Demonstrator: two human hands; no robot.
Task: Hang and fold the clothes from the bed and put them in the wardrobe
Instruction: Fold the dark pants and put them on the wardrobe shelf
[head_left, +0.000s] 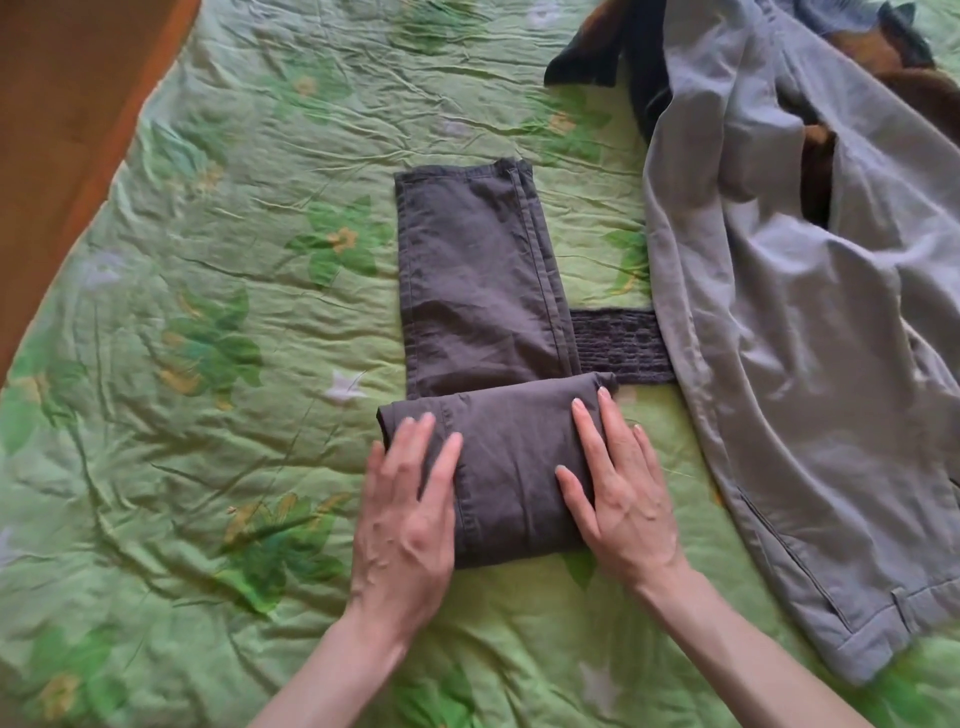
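Dark grey trousers (478, 291) lie on the bed with green floral bedspread (208, 312), legs stretched away from me. Their near end is folded over into a thick bundle (509, 467). My left hand (405, 514) lies flat on the bundle's left side, fingers straight. My right hand (618, 483) presses flat on its right side, fingertips near the fold's far edge. A light grey garment (810, 338) is spread out to the right.
A dark knitted piece (618, 348) peeks out between the trousers and the grey garment. Dark and brown clothes (639, 57) are heaped at the far right. The wooden floor (62, 93) shows beyond the bed's left edge.
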